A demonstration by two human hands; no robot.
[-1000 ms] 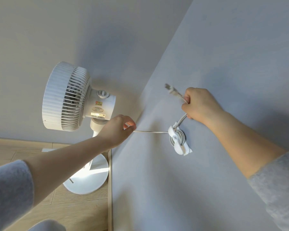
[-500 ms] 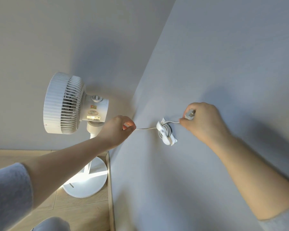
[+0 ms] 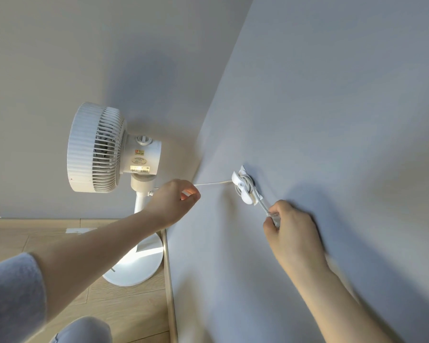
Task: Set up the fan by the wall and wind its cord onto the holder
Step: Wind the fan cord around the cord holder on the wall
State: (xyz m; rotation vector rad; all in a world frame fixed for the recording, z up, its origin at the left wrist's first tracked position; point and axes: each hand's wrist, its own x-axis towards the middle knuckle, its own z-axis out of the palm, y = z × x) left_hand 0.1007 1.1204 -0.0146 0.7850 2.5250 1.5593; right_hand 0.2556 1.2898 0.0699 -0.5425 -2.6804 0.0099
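Observation:
A white pedestal fan (image 3: 102, 149) stands on the wooden floor in the corner, its round base close to the skirting. A white cord holder (image 3: 245, 188) is stuck on the grey-blue wall to the right of it, with several turns of white cord (image 3: 213, 183) wound around it. My left hand (image 3: 171, 201) pinches the taut cord just left of the holder. My right hand (image 3: 290, 231) is below and right of the holder and grips the cord's plug end, which runs up to the holder.
The two walls meet in a corner just behind the fan. A pale skirting strip (image 3: 170, 280) runs along the foot of the right wall. A small white patch (image 3: 81, 230) lies on the floor by the back wall. My knee (image 3: 84, 330) shows at the bottom.
My right hand has carried the plug end from above the holder, round its right side, to below it, adding a turn of cord. My left hand has kept its pinch on the cord.

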